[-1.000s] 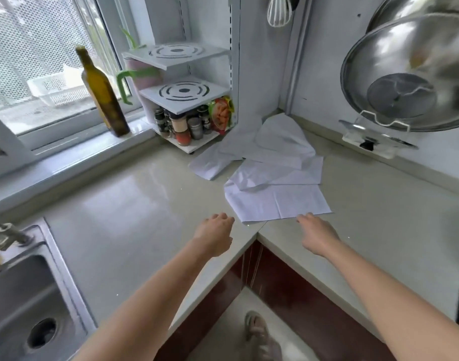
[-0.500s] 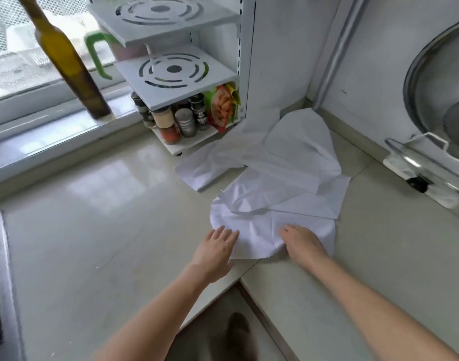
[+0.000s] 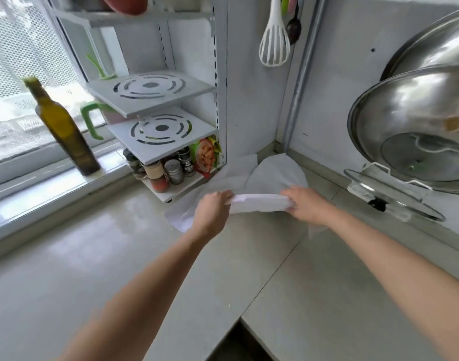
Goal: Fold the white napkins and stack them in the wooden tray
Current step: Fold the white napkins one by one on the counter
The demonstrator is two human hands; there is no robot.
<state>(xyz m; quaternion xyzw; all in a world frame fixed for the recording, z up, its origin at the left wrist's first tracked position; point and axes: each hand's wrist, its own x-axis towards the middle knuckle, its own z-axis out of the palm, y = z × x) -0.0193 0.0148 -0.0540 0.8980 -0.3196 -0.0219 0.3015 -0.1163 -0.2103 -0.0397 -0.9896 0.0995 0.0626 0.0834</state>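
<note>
Head view: my left hand [image 3: 212, 210] and right hand [image 3: 307, 204] pinch opposite ends of the white cloth napkin [image 3: 259, 203], its long axis crosswise between them.

Folded white napkin [image 3: 259, 203]: lifted off tabletop, stretched into narrow horizontal band, left end and right end each gripped. Remaining white napkins [image 3: 272, 173]: loose, unfolded, overlapping pile in tabletop corner behind held one; one corner [image 3: 177, 218] spreads flat toward front left. Wooden tray: out of view.
</note>
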